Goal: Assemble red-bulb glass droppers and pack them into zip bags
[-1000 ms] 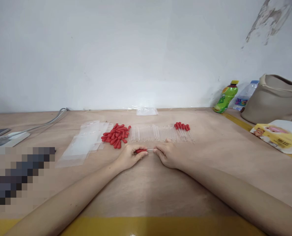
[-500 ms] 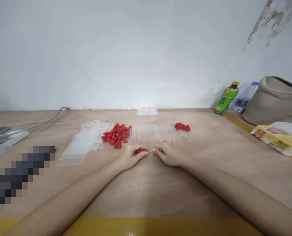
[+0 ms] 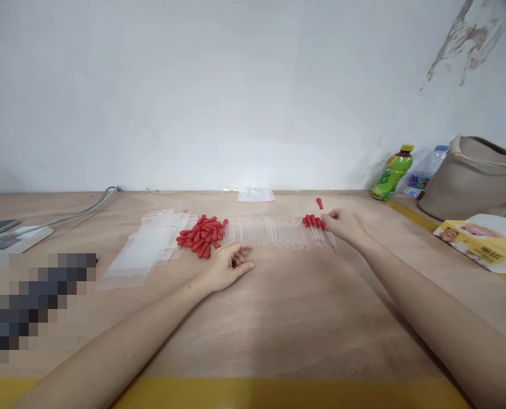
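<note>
My right hand (image 3: 341, 222) is pinched on a glass dropper with a red rubber bulb (image 3: 320, 203), held at the right end of a row of clear glass tubes (image 3: 274, 233), beside several finished droppers with red bulbs (image 3: 313, 221). My left hand (image 3: 227, 264) rests on the wooden table (image 3: 253, 318) with its fingers loosely curled and nothing in them, just in front of a pile of loose red rubber bulbs (image 3: 201, 233).
Clear plastic bags (image 3: 148, 247) lie left of the bulbs, one more bag (image 3: 255, 195) by the wall. A grey cable (image 3: 78, 213) runs at far left. At the right stand a green bottle (image 3: 392, 172), a water bottle (image 3: 425, 169), a beige bag (image 3: 476, 176) and a yellow packet (image 3: 478, 238).
Both hands held one dropper between them in front of the row. My right hand has carried it up and right to the finished droppers; my left hand let go and stayed.
</note>
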`<state>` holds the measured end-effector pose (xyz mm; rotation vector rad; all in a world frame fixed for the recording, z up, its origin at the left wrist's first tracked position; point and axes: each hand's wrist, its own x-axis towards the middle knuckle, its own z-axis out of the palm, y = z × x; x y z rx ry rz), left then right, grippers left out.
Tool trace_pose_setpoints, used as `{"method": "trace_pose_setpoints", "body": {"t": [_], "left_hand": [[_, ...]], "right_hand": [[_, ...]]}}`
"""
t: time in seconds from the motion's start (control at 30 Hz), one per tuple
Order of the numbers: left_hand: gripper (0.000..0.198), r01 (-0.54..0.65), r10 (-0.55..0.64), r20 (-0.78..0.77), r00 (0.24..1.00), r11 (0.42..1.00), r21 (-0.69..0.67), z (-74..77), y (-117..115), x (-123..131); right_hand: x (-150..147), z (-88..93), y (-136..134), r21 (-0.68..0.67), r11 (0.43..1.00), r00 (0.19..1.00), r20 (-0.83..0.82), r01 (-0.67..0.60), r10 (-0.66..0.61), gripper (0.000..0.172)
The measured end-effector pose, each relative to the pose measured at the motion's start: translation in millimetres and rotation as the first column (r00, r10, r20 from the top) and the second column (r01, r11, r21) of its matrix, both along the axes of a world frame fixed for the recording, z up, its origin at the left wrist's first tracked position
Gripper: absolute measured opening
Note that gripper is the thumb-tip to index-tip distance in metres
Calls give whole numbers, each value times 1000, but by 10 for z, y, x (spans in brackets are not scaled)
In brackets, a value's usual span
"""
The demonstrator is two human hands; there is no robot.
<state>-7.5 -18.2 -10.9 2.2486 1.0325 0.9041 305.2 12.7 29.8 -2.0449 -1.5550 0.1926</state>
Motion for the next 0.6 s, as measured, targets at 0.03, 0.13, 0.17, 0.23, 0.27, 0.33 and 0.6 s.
{"method": "trace_pose_setpoints", "body": {"t": [0.03, 0.13, 0.17, 0.23, 0.27, 0.33, 0.6], "left_hand": [[32, 0, 0, -12, 1000, 1000, 8, 7, -3, 0], [29, -6, 7, -32, 999, 1000, 29, 28, -13, 1], [28, -8, 9, -38, 999, 999, 37, 33, -15, 0], [26, -9, 12, -50, 999, 999, 53, 39, -17, -4], [25, -7, 11, -54, 998, 998, 58, 40, -17, -5], [24, 0, 4, -57, 998, 998, 64, 36, -14, -8], [22, 10, -6, -67, 998, 998, 66, 26, -8, -6]], "right_hand": [[76, -18, 23, -18, 999, 998, 40, 45, -44, 26], [197, -92, 50, -96, 991, 992, 102, 88, -78, 28], [209, -114, 52, -124, 989, 991, 110, 85, -72, 28], [211, -146, 53, -168, 983, 990, 126, 77, -56, 27], [207, -155, 52, -184, 980, 990, 134, 73, -49, 27], [200, -162, 50, -210, 975, 989, 145, 66, -35, 28], [186, -159, 30, -195, 979, 987, 157, 65, -34, 23]]}}
